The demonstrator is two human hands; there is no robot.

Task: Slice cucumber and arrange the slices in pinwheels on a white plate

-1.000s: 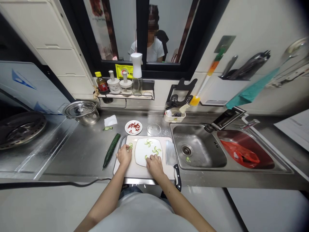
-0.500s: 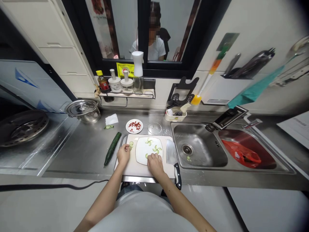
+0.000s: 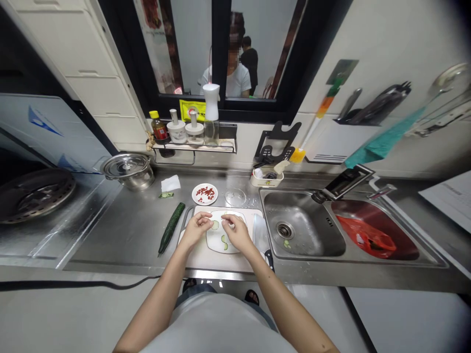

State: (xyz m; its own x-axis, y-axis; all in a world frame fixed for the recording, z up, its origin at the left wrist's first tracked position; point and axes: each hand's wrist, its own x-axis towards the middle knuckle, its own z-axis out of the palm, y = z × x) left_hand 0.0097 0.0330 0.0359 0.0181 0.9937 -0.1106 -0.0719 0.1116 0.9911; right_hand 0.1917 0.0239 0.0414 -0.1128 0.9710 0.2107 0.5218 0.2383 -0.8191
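Between the thumb and fingers of my left hand point(image 3: 196, 229) is a thin pale cucumber slice point(image 3: 215, 225), held over the white plate point(image 3: 212, 240). My right hand point(image 3: 236, 232) is close by on the right, above the plate, its fingertips bent together in a pinch; what they hold, if anything, is too small to make out. Curved cucumber pieces point(image 3: 224, 242) lie on the plate below, while my right hand hides others. Under the plate is a cutting board point(image 3: 206, 260). A knife point(image 3: 259, 234) rests along its right edge. Left of the board lies a whole cucumber point(image 3: 172, 228).
Behind the board stand a small plate of red bits point(image 3: 204, 200) and a clear round lid point(image 3: 235, 196). A lidded steel pot point(image 3: 128, 171) is at the back left. To the right is a double sink point(image 3: 305, 250) with a red bag point(image 3: 368, 238).
My left hand has come from the board's left side to over the plate with a cucumber slice. My right hand has shifted up the plate from its lower part, and both hands are now close together.
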